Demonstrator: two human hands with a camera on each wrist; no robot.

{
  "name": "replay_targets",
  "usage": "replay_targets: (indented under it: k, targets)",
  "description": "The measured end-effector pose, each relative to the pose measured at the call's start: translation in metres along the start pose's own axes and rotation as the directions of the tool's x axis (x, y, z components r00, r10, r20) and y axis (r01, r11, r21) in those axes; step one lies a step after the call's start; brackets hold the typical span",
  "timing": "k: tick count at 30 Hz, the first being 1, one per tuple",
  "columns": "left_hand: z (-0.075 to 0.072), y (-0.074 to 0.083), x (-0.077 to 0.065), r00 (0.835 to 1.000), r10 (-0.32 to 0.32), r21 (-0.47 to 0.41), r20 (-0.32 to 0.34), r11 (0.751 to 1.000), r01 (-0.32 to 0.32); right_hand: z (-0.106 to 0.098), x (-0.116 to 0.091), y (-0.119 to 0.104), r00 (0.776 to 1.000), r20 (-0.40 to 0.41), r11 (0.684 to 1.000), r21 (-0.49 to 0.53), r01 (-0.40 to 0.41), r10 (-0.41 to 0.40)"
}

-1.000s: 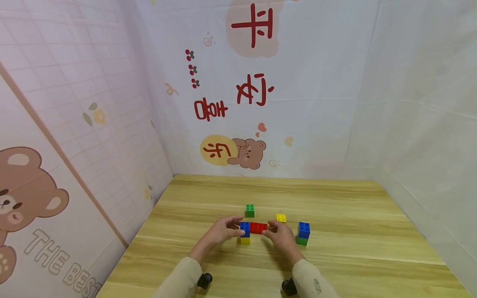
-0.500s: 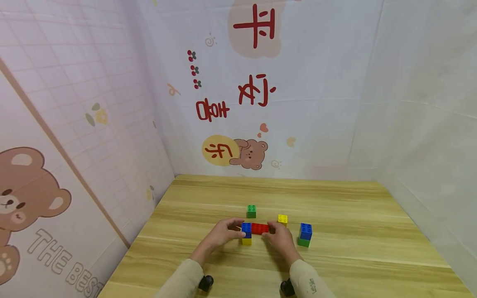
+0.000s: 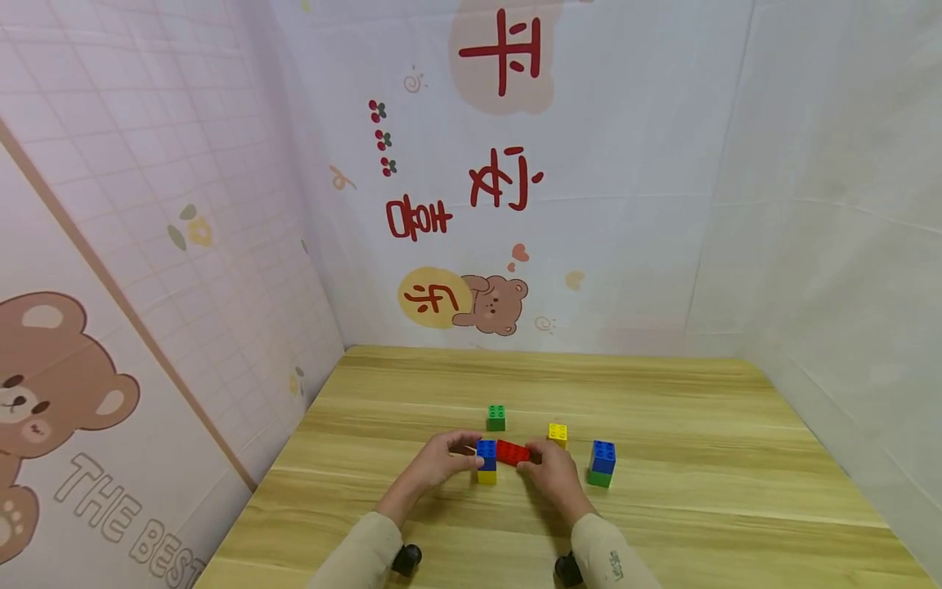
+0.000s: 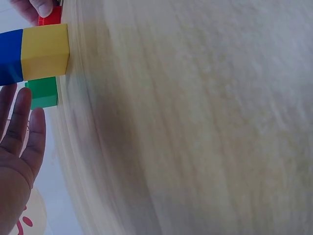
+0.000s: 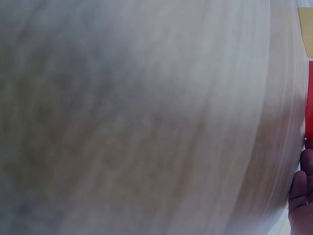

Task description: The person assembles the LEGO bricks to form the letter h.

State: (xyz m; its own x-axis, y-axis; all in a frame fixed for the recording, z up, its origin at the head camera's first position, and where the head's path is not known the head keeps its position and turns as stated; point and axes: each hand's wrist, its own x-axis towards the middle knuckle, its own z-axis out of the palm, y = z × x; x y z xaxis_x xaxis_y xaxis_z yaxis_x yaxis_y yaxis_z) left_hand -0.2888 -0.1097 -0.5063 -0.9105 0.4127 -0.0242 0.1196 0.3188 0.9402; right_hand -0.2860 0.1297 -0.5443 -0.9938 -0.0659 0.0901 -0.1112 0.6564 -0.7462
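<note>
Head: pinches blue toy brick [image 3: 487, 451], stacked on yellow brick [image 3: 487, 477], with left hand [image 3: 440, 460]; pinches red brick [image 3: 510, 451], slanted just right of blue, with right hand [image 3: 553, 470]. Left wrist: shows green brick [image 4: 44, 93] beyond yellow. Right wrist: shows red against right hand.

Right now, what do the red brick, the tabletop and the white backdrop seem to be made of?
The red brick: probably moulded plastic, smooth, judging by its even colour and round studs.
The tabletop: wood or wood-look laminate, showing long grain streaks; I cannot tell which.
The white backdrop: likely cloth or thin plastic sheeting, matte, with faint creases and printed figures.
</note>
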Motion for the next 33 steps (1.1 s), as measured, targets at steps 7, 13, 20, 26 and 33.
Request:
replay_targets:
  k: [7,13,20,26,33]
  targets:
    - [0.001,-0.001,0.001,0.999,-0.028,0.038,-0.018,0.999,0.028,-0.004,-0.003,0.001,1.000,0.025,1.000,0.019,-0.016,0.015]
    - [0.000,-0.001,0.002,0.998,-0.058,0.062,-0.004,0.996,0.058,-0.011,-0.006,-0.004,0.998,0.050,0.997,0.058,-0.047,0.044]
    - [0.000,0.003,0.004,0.998,-0.066,0.102,-0.003,0.993,0.066,-0.019,-0.008,-0.010,0.999,0.041,0.996,0.083,-0.037,0.033]
    - [0.002,0.004,0.005,0.999,-0.052,0.124,-0.005,0.991,0.052,-0.027,-0.007,-0.017,1.000,0.008,0.997,0.081,-0.010,0.009]
    - [0.007,0.006,0.011,1.000,-0.013,0.174,-0.001,0.985,0.013,-0.040,-0.005,-0.025,1.000,-0.008,0.996,0.086,0.005,-0.004]
